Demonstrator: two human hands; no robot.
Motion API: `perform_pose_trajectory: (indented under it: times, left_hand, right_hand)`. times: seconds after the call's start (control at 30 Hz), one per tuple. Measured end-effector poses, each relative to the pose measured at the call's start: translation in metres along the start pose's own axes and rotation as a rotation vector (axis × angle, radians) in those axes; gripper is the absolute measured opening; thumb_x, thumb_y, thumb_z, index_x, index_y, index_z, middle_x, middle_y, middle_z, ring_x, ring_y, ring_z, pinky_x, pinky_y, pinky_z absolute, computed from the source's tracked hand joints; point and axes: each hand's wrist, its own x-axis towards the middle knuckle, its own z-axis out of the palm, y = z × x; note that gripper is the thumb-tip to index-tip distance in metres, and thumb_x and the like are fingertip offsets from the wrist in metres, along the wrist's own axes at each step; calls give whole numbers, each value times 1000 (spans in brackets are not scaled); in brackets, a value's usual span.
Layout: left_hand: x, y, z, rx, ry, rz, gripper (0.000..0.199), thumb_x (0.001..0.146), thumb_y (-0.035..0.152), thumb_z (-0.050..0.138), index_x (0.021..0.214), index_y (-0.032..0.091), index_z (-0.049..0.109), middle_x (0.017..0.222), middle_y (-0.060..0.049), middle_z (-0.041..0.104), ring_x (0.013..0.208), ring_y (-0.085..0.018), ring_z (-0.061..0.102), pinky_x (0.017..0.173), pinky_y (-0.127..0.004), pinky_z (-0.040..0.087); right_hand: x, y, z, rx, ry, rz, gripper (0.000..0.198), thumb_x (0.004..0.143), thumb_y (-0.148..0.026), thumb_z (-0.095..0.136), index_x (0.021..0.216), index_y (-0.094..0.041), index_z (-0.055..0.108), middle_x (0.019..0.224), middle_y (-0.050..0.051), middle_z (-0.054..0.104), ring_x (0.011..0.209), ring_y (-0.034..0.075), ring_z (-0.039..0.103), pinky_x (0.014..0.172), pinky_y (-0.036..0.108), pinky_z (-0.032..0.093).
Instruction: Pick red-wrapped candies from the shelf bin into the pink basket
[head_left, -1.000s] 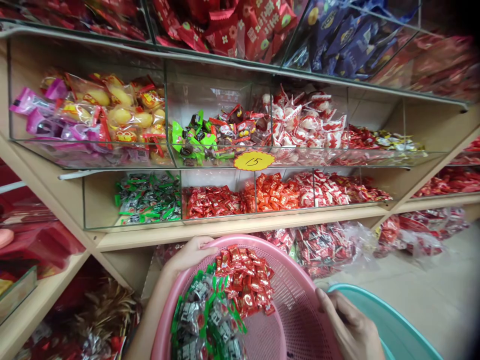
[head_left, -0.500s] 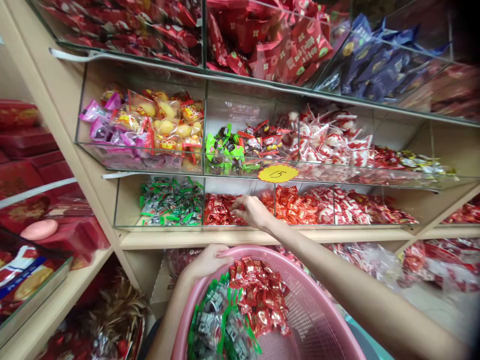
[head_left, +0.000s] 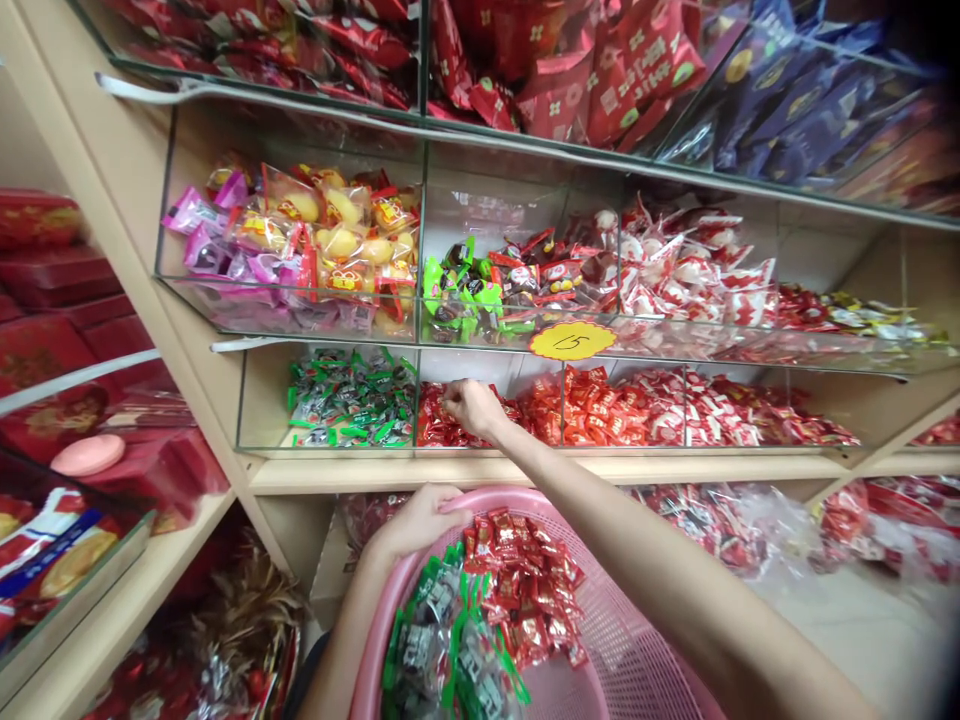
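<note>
1. Small, shiny red-wrapped candies (head_left: 433,425) fill a clear-walled bin (head_left: 465,364) just beyond the pink basket (head_left: 637,660).
2. There the right hand (head_left: 474,408) touches them, fingers curled; whether it pinches any, I cannot tell.
3. The left hand (head_left: 420,520) clasps the round, perforated plastic basket's rim.
4. Inside the basket sit glossy red packets (head_left: 525,590) beside crinkly green-and-clear packets (head_left: 457,645).

Basket (head_left: 631,672) plastic; red candy wrappers (head_left: 525,585) glossy.
</note>
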Motion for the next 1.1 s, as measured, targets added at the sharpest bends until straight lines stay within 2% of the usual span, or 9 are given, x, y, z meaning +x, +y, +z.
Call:
perform_pose_trajectory:
  times: [0.13,0.27,0.33,0.5,0.67,0.87,1.03,1.1]
  left_hand:
    - [0,3,0,5,-13,-9,27,73,36,56,72,9,59,63,0,51,58,-10,42,54,-20,33]
    - [-1,9,-1,39,-20,-22,29,73,38,56,76,9,62,66,-1,55,60,-11,45,54,-20,35]
    - [-1,11,-1,46,-26,-13,31,72,39,56,81,9,63,71,-2,58,63,-13,49,57,-21,37]
    - [1,12,0,51,-42,-24,34,71,40,57,84,10,64,76,-3,62,68,-16,52,60,-23,40]
    - [1,16,0,49,-84,-18,31,73,37,55,86,9,63,78,-4,61,69,-14,51,63,-23,39]
    - [-1,20,0,36,-96,-79,31,74,37,54,86,9,61,73,-1,57,63,-12,48,56,-20,36]
    - [-1,20,0,19,-89,-78,32,73,37,56,87,9,61,75,-2,59,65,-12,50,58,-21,37]
    - [-1,20,0,15,-84,-97,32,73,37,56,87,9,61,73,-2,59,65,-12,50,58,-21,38]
  right_hand:
    - [-16,8,-23,187,72,50,20,78,-26,47,82,-12,61,71,2,61,64,10,54,60,21,41]
    - [-57,14,-44,758,21,186,22,69,-34,61,74,-13,60,58,-3,54,50,6,46,48,19,37]
    - [-80,18,-52,949,-23,266,22,62,-32,68,71,-14,60,56,-4,54,48,5,45,46,18,35]
    - [-126,38,-63,1169,-86,431,19,60,-28,71,71,-15,60,61,-2,60,53,5,52,50,17,39]
    - [-159,60,-67,1274,-32,571,14,68,-23,67,71,-15,57,60,0,62,52,5,55,51,15,43]
    - [-196,77,-57,1461,14,754,11,71,-14,62,79,-15,55,59,0,61,54,7,59,50,14,47]
    - [-219,76,-43,1663,-24,766,22,75,-8,52,95,-16,52,61,-1,61,51,5,57,52,14,49]
    - [-224,73,-38,1726,-27,750,25,73,-5,51,96,-16,52,64,0,62,54,6,59,54,14,50]
